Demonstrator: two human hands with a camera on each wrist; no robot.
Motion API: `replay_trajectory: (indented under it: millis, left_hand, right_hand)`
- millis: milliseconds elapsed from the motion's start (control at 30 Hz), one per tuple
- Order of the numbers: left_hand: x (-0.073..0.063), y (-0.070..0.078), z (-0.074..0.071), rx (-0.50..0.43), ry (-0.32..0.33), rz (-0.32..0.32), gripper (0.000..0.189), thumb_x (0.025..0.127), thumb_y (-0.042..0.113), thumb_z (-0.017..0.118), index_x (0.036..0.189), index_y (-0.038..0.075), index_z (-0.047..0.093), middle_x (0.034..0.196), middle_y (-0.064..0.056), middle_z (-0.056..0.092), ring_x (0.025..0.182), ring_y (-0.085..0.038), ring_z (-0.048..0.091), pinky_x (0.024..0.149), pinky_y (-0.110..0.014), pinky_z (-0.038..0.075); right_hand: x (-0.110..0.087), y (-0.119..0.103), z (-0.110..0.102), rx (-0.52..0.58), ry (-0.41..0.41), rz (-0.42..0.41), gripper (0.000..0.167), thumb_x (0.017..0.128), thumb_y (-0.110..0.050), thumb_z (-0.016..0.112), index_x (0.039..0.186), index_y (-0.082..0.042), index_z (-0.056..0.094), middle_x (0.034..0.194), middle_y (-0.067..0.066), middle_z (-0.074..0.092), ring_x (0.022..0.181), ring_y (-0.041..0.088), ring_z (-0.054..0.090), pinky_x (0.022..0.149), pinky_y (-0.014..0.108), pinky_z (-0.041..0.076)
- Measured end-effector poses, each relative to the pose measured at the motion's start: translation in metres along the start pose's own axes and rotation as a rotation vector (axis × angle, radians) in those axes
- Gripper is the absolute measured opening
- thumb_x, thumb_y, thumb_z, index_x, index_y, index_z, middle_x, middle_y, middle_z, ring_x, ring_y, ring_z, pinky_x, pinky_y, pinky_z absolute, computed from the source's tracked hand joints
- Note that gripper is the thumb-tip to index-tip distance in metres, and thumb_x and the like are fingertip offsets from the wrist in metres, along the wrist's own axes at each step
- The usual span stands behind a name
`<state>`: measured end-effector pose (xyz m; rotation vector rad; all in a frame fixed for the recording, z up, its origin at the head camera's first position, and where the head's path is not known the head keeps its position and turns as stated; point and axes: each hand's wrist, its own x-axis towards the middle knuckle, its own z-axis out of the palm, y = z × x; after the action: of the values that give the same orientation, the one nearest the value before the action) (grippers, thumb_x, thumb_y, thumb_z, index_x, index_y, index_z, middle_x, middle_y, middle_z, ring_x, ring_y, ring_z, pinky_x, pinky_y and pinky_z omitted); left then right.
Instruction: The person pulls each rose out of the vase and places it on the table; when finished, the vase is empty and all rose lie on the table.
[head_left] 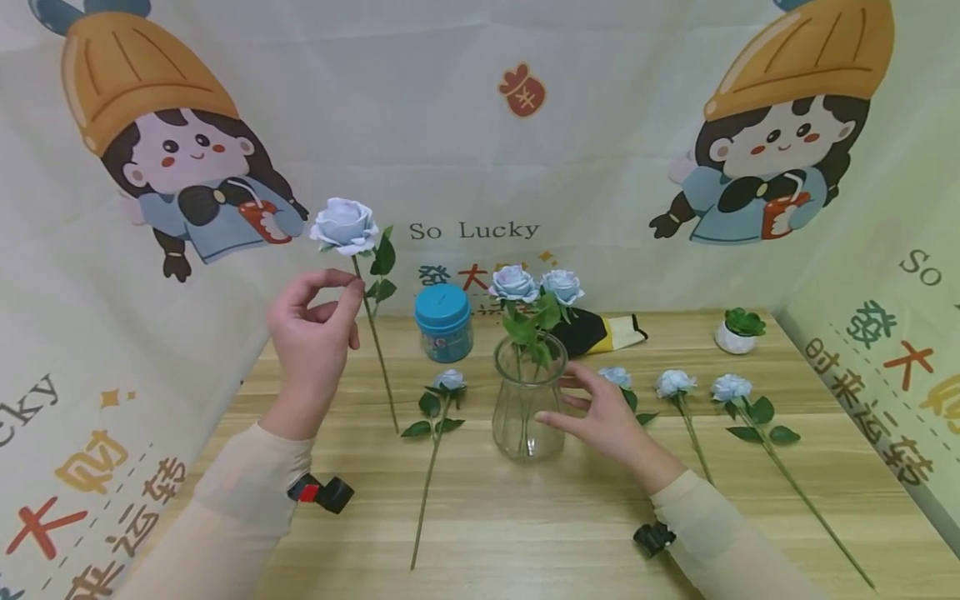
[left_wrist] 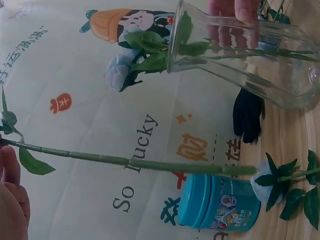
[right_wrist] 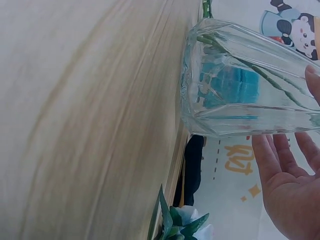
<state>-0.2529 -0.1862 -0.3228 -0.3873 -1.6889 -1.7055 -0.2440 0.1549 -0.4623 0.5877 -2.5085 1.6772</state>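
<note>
In the head view my left hand (head_left: 315,333) pinches the stem of a pale blue artificial rose (head_left: 345,225) between thumb and fingertips. The rose stands nearly upright left of the vase, and its bare stem (left_wrist: 145,163) slants down toward the table. My right hand (head_left: 603,412) holds the clear glass vase (head_left: 525,417) from the right, thumb at the front and fingers round the far side. Two pale blue roses (head_left: 513,283) stand in the vase, their stems showing through the glass in the right wrist view. The vase stands upright on the wooden table (head_left: 480,533).
One rose (head_left: 450,381) lies left of the vase; several more, including one rose (head_left: 731,387), lie to the right. Behind are a blue-lidded jar (head_left: 442,325), a black and yellow cloth item (head_left: 592,333) and a small potted succulent (head_left: 738,333). A printed cloth (head_left: 600,183) hangs at the back.
</note>
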Motion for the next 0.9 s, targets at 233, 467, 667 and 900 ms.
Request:
replay_trajectory:
  millis: [233,467,667,900]
  left_hand:
    - [-0.006,-0.022,-0.021,0.266,-0.025,-0.124,0.015,0.093,0.018,0.076,0.1,0.004,0.074,0.084,0.007,0.069,0.037,-0.008,0.047,0.037,-0.021,0.038]
    - [-0.014,-0.053,-0.044,0.595,-0.125,-0.276,0.015,0.092,0.023,0.076,0.096,0.009,0.077,0.092,0.006,0.071,0.042,-0.005,0.048,0.039,-0.022,0.039]
    - [-0.027,-0.086,-0.067,0.821,-0.288,-0.341,0.015,0.091,0.025,0.073,0.097,0.012,0.078,0.095,-0.008,0.077,0.061,-0.01,0.057,0.049,-0.025,0.045]
    - [-0.044,-0.116,-0.082,0.903,-0.397,-0.381,0.014,0.088,0.02,0.072,0.093,0.008,0.078,0.088,-0.009,0.076,0.071,-0.015,0.062,0.062,-0.025,0.048]
  right_hand:
    - [0.001,-0.001,-0.001,-0.005,-0.002,-0.004,0.07,0.083,-0.019,0.088,0.144,-0.009,0.054,0.144,0.017,0.059,0.131,0.036,0.06,0.102,0.033,0.056]
    - [0.001,-0.001,-0.003,-0.005,-0.001,-0.02,0.069,0.083,-0.018,0.088,0.143,-0.008,0.055,0.143,0.016,0.06,0.13,0.036,0.061,0.101,0.033,0.056]
    - [0.001,0.001,-0.001,0.003,-0.003,-0.032,0.07,0.083,-0.017,0.088,0.144,-0.007,0.054,0.143,0.017,0.059,0.129,0.038,0.061,0.102,0.037,0.057]
    - [0.001,0.002,0.0,-0.003,0.002,-0.025,0.07,0.083,-0.018,0.088,0.144,-0.006,0.054,0.142,0.017,0.06,0.129,0.038,0.061,0.102,0.038,0.057]
